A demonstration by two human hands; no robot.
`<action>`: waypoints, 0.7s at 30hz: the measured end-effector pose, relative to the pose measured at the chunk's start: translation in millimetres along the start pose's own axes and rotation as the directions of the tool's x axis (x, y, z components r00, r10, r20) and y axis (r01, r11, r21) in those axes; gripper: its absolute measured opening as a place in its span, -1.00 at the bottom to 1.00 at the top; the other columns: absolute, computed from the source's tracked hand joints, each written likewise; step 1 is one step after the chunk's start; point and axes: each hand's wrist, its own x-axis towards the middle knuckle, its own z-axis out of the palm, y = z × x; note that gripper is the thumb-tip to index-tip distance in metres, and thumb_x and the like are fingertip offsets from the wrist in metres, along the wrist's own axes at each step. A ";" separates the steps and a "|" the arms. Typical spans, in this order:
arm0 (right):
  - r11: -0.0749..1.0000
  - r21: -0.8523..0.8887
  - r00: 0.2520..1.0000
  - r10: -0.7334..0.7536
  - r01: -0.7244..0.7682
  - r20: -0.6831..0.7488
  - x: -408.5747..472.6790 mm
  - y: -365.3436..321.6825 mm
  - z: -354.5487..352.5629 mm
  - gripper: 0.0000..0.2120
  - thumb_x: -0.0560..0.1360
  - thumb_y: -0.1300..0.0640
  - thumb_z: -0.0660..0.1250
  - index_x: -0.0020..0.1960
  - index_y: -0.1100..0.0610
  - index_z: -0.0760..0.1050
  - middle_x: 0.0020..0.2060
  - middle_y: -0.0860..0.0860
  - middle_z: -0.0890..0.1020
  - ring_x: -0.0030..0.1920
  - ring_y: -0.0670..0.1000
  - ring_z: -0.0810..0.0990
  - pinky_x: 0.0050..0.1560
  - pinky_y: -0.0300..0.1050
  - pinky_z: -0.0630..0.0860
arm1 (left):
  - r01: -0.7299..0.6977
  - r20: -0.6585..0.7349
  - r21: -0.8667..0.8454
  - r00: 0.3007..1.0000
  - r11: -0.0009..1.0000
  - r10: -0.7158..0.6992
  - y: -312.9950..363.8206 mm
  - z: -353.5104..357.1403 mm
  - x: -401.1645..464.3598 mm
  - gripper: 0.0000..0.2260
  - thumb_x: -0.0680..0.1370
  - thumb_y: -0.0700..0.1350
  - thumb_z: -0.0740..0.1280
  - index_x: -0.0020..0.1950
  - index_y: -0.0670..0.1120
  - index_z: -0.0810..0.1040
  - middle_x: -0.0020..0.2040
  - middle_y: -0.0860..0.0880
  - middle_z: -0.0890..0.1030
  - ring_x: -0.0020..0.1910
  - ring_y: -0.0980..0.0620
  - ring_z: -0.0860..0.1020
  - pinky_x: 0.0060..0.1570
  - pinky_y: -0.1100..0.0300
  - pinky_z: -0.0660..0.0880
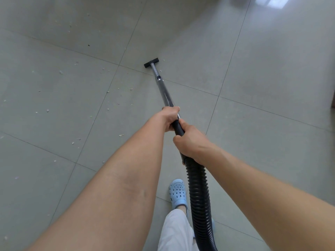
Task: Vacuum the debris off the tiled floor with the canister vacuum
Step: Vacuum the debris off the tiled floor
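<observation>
A metal vacuum wand (164, 91) stretches away from me to a small black floor nozzle (151, 63) lying flat on the pale grey tiled floor (262, 73). My left hand (169, 118) grips the wand's upper end. Just behind it, my right hand (190, 140) grips the black handle where the ribbed black hose (198, 192) joins. The hose runs down past my leg and out of view; the canister is not visible. Small pale bits of debris (76, 63) lie scattered over the tiles left of the nozzle, and one scrap (163, 60) lies by its right end.
My foot in a light blue perforated clog (178, 193) and a white trouser leg (176, 230) stand beside the hose. A dark speck (88, 45) lies on the far left tile. A bright window reflection (275, 1) shines at the top right.
</observation>
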 end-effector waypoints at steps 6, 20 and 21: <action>1.000 0.000 1.000 0.009 -0.009 -0.003 -38.6 40.9 -0.5 -0.46 0.33 0.10 0.12 0.28 -0.22 0.29 -0.18 0.05 0.57 -0.17 0.21 0.63 -0.09 0.16 0.64 | 0.019 0.023 0.015 1.000 1.000 -0.019 -33.5 31.0 -30.4 -0.62 0.66 -0.03 0.15 0.42 -0.19 0.26 0.05 -0.20 0.52 -0.24 -0.07 0.56 -0.40 0.10 0.51; 0.996 0.068 0.998 0.050 -0.052 0.028 -119.1 139.4 13.2 -0.44 0.38 0.07 0.14 0.29 -0.37 0.18 -0.20 0.04 0.55 -0.12 0.21 0.63 -0.04 0.20 0.63 | 0.049 0.043 0.066 0.998 0.997 -0.052 -116.7 99.4 -98.0 -0.72 0.67 -0.04 0.13 0.32 -0.14 0.22 0.09 -0.20 0.50 -0.24 -0.05 0.54 -0.38 0.11 0.52; 0.995 0.076 0.998 0.054 -0.056 0.034 -122.0 144.5 14.2 -0.43 0.39 0.07 0.14 0.30 -0.40 0.16 -0.21 0.04 0.55 -0.14 0.19 0.62 -0.05 0.19 0.64 | 0.056 0.049 0.071 0.997 0.996 -0.060 -121.1 102.2 -99.9 -0.74 0.67 -0.04 0.13 0.28 -0.13 0.20 0.10 -0.20 0.50 -0.24 -0.05 0.54 -0.37 0.11 0.52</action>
